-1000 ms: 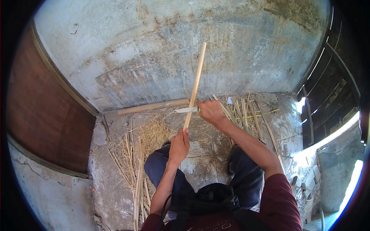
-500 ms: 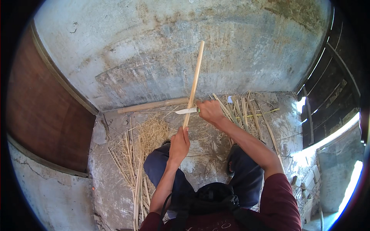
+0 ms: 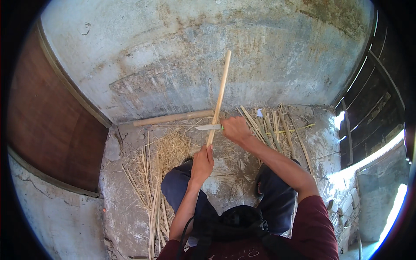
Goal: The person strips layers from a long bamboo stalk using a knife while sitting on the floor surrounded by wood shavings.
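Observation:
My left hand [image 3: 202, 164] is closed around the near end of a long, pale strip of split bamboo [image 3: 222, 89]. The strip slants up and away from me, its far end in front of the wall. In my right hand [image 3: 236, 129] is a knife [image 3: 209, 127] with a pale blade and a bit of green showing at the handle. The blade lies across the strip, a little beyond my left hand, with its tip pointing left. My fingers hide most of the knife's handle.
Fine shavings [image 3: 172, 149] lie heaped on the floor left of centre, beside long thin strips [image 3: 154, 203]. More split pieces [image 3: 277, 130] lie at the right. A round pole [image 3: 173, 118] rests along the foot of the stained wall [image 3: 208, 52]. A brown panel [image 3: 56, 117] stands at the left.
The knife and my right hand have shifted slightly toward me along the strip. The strip's far end sits a little lower in view. Both grips are unchanged.

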Tool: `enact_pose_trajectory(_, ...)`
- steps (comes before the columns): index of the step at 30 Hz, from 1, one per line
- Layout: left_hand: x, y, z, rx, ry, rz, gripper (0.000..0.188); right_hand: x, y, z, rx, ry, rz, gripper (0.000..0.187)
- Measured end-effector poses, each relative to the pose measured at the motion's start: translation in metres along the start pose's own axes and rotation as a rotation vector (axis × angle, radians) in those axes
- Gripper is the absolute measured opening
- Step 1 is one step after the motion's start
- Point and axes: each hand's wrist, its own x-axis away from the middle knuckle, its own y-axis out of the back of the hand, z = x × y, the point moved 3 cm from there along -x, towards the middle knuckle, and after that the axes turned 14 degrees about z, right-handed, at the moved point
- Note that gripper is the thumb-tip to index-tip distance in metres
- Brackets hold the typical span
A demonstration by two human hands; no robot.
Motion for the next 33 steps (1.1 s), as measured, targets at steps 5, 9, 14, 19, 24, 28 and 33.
enact_pose_trajectory(5, -0.011, -0.008, -0.006, 0.104, -0.002, 0.043, 0.038, 0.007, 0.014, -0.019, -0.072, -0.023, 0.054, 0.013)
enact_pose_trajectory(9, -0.025, -0.022, 0.007, 0.16, -0.091, 0.076, 0.048, 0.018, 0.014, -0.038, -0.268, -0.049, 0.153, 0.032)
enact_pose_trajectory(14, -0.037, -0.04, 0.011, 0.735, 0.242, 0.472, 0.051, 0.047, 0.025, -0.059, -0.486, -0.042, 0.281, 0.048)
enact_pose_trajectory(19, -0.049, -0.055, 0.008, 0.784, 0.291, 0.523, 0.053, 0.055, 0.014, -0.085, -0.584, -0.006, 0.321, 0.046)
enact_pose_trajectory(24, -0.058, -0.069, 0.002, 0.796, 0.297, 0.504, 0.053, 0.056, -0.003, -0.089, -0.707, 0.176, 0.24, 0.035)
enact_pose_trajectory(28, -0.063, -0.071, -0.002, 0.787, 0.277, 0.482, 0.054, 0.059, -0.002, -0.084, -0.733, 0.158, 0.261, 0.033)
enact_pose_trajectory(33, -0.072, -0.072, -0.003, 0.772, 0.257, 0.474, 0.054, 0.061, 0.004, -0.082, -0.76, 0.224, 0.199, 0.035)
